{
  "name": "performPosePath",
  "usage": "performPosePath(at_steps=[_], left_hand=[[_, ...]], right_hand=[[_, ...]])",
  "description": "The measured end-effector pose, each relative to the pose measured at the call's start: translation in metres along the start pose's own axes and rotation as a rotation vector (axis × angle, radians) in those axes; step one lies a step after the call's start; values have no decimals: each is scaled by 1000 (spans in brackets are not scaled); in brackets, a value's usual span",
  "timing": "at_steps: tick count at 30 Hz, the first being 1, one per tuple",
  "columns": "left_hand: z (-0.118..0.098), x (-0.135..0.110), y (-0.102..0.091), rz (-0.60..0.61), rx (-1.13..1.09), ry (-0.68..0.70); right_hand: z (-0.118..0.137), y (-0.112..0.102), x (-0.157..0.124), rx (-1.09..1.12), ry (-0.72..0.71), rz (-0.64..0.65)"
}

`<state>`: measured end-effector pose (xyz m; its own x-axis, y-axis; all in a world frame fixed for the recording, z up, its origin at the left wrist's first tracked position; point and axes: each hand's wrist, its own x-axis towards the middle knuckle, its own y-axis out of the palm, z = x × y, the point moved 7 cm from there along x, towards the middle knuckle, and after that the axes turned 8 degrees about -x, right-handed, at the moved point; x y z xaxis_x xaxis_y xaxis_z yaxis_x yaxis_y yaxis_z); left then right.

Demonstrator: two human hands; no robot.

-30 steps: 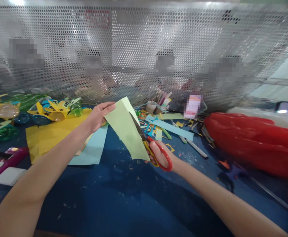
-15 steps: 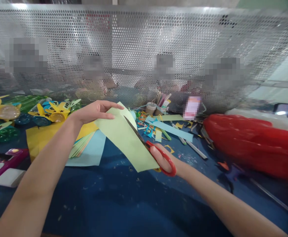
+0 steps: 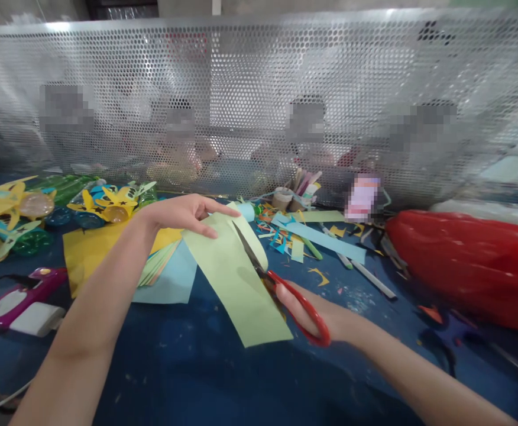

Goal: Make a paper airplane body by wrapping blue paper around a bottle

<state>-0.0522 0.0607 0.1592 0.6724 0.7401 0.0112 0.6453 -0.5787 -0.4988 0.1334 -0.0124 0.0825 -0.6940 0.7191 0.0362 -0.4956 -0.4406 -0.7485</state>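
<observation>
A sheet of light green paper [image 3: 235, 284] slants above the blue table, its upper end gripped between the thumb and fingers of my left hand [image 3: 188, 214]. Red-handled scissors [image 3: 303, 310] are in my right hand [image 3: 306, 307], with fingers through the handle loops. The dark blades run along the paper toward my left hand, and a strip curls away on their right side. Part of my right hand is hidden behind the paper and handle. Yellow paper [image 3: 81, 251] and light blue paper [image 3: 177, 278] lie under my left forearm, with a fan of thin coloured strips [image 3: 161, 263] on top.
Coloured paper scraps [image 3: 283, 236] and a long blue strip [image 3: 323, 236] lie beyond my right hand. At right is a red plastic bag [image 3: 467, 266]. Bottle crafts [image 3: 112, 204] and a purple device [image 3: 23, 302] sit at left. A perforated metal screen [image 3: 241, 77] stands behind; people sit beyond it.
The view has shifted, so most things sit farther right and slightly lower. The paper's near end has tipped downward, and the scissors are more open against its cut edge.
</observation>
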Motion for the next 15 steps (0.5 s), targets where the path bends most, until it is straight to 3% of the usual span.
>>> performPosePath(at_steps=[3, 6, 15], left_hand=[[0, 2, 9, 54, -66, -34], [0, 3, 9, 29, -100, -22], [2, 1, 9, 88, -114, -2]], right_hand=[[0, 6, 0, 132, 69, 33], [-3, 8, 0, 209, 110, 33], [-10, 7, -1, 150, 131, -57]])
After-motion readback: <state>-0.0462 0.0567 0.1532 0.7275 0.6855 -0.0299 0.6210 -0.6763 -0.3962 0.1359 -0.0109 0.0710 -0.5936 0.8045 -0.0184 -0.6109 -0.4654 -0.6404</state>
